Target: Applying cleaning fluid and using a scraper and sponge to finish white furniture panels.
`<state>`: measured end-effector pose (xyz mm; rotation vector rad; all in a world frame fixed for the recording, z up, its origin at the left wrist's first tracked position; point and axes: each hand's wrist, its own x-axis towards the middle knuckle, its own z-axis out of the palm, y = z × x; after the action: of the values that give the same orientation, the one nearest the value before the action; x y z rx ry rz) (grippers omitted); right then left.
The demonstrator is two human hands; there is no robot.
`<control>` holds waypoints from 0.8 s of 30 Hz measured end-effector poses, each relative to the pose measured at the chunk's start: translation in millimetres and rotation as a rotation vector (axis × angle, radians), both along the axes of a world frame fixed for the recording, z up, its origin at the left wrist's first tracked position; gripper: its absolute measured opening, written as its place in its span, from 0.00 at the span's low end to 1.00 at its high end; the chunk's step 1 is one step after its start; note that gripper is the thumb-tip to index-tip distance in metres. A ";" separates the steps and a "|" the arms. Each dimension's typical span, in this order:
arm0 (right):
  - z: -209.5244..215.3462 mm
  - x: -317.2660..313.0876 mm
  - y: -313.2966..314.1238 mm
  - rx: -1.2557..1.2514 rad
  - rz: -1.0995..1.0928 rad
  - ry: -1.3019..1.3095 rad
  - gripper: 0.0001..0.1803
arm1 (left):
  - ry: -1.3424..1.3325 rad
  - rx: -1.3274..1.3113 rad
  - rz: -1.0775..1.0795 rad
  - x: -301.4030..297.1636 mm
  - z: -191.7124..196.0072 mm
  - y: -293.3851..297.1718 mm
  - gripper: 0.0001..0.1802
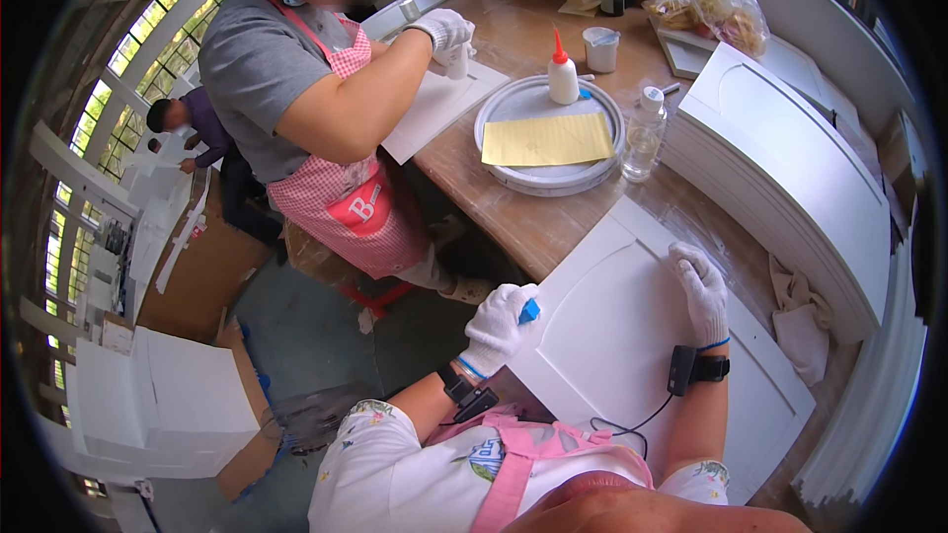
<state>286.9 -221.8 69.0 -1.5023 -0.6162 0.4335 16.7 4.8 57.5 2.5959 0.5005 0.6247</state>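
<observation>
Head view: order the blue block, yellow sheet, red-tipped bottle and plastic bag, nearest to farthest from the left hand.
1. Blue block: in the left hand.
2. Yellow sheet: ahead, on the round tray.
3. Red-tipped bottle: beyond the sheet.
4. Plastic bag: far right.

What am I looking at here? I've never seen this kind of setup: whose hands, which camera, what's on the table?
There is no machine here, just a person in white gloves. This single picture comes from a fisheye camera on their head, looking down, so straight edges bend near the rim.

Their left hand holds a small blue piece beside a white panel. Their right hand is at the panel's far edge; whether it grips is unclear.

On the brown table sits a round tray with a yellow sheet and a red-tipped bottle. The person opposite is a co-worker.
</observation>
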 end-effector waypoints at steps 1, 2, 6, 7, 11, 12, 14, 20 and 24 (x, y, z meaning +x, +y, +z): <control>2.6 -1.2 0.8 -0.003 0.005 0.005 0.10 | -0.004 0.000 0.000 -0.6 0.5 0.2 0.25; 3.8 -2.0 1.5 -0.005 0.010 0.011 0.10 | -0.008 -0.001 0.000 -1.2 0.9 0.4 0.25; 0.0 0.9 0.2 0.019 0.019 -0.003 0.11 | -0.012 0.004 -0.003 1.1 0.6 0.3 0.25; 0.0 1.0 0.1 0.015 0.020 -0.002 0.11 | -0.009 0.004 0.001 1.3 0.2 0.3 0.25; -1.0 0.7 0.2 0.025 0.021 0.016 0.11 | -0.003 0.003 0.003 0.9 0.7 1.0 0.24; -1.3 0.8 0.2 0.025 0.021 0.015 0.11 | -0.003 0.004 0.003 0.9 0.2 0.9 0.24; -1.8 1.1 0.4 0.031 0.022 0.023 0.11 | 0.001 0.006 0.009 1.2 -1.0 0.9 0.24; -2.1 2.6 -1.4 -0.016 -0.001 0.025 0.11 | 0.009 0.001 0.002 2.1 -0.6 0.6 0.24; -1.1 0.8 0.2 -0.006 -0.001 0.036 0.11 | -0.011 0.007 0.003 1.0 0.4 0.3 0.25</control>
<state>287.7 -221.6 67.9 -1.4973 -0.5864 0.4604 17.8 5.0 57.8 2.5979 0.5002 0.6423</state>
